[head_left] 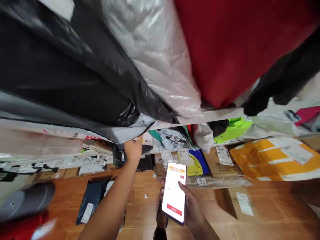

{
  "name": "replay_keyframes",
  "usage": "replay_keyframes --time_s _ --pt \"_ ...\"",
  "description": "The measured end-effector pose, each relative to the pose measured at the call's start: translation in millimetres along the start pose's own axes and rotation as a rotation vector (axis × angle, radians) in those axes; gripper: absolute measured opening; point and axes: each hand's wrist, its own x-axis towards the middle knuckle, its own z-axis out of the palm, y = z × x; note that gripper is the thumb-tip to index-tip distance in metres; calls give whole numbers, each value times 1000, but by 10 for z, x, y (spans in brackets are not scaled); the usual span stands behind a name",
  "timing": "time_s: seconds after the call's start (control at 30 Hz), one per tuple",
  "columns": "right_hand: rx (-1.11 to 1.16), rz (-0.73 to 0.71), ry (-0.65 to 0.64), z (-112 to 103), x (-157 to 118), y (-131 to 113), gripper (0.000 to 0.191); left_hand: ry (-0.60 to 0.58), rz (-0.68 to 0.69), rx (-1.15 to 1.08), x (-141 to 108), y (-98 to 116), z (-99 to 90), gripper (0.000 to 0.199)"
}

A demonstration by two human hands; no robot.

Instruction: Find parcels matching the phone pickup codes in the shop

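Note:
My right hand (191,206) is wrapped around a smartphone (172,196), its thumb lying over the right edge of the lit white screen, which shows a red bar near the bottom. My left hand (133,148) reaches up to the shelf, at the lower edge of a grey and white plastic mailer bag (125,132). Its fingers go out of sight behind that bag, so whether they grip anything is hidden. A big black plastic parcel (62,76) lies above that hand. Beside the wrist, on a lower level, is a dark wrapped package (118,155).
A whitish plastic parcel (160,60) and a red one (240,43) bulge over the upper shelf edge. Below are a lime-green package (235,128), an orange striped bag (265,156) and cardboard boxes (223,161). On the wooden floor (142,210) lies a dark labelled parcel (91,200).

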Motion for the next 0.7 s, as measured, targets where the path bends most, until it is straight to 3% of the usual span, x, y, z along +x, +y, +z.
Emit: replay_keyframes --time_s 0.07,0.13,0.27,0.33,0.4,0.47,0.5,0.57,0.63,0.7 --pt "-9 -8 7 -45 23 -5 37 97 -47 -40 16 -157 -38 31" --pt "-23 -31 20 -98 52 -23 35 113 -71 -47 -41 -397 -63 28" --pt "-25 -65 27 -157 133 -76 36 52 -110 5 -203 -869 -111 28" --pt "-14 -79 -7 -151 180 -105 36 53 -128 59 -209 -908 -151 30" --pt "0 -93 -31 -129 231 -135 36 172 -73 210 -158 -748 -195 40" --pt "20 -134 -20 -97 290 -168 40 223 102 428 -77 -443 -210 53" --pt "36 -165 -1 -79 321 -184 42 118 233 514 -33 -269 -195 48" --pt "55 -210 29 -44 380 -215 47 -206 432 602 60 46 -113 50" --pt "45 -231 34 -11 432 -243 51 -355 415 620 172 252 21 63" --pt "11 -244 38 20 473 -276 59 -372 328 571 312 326 160 70"
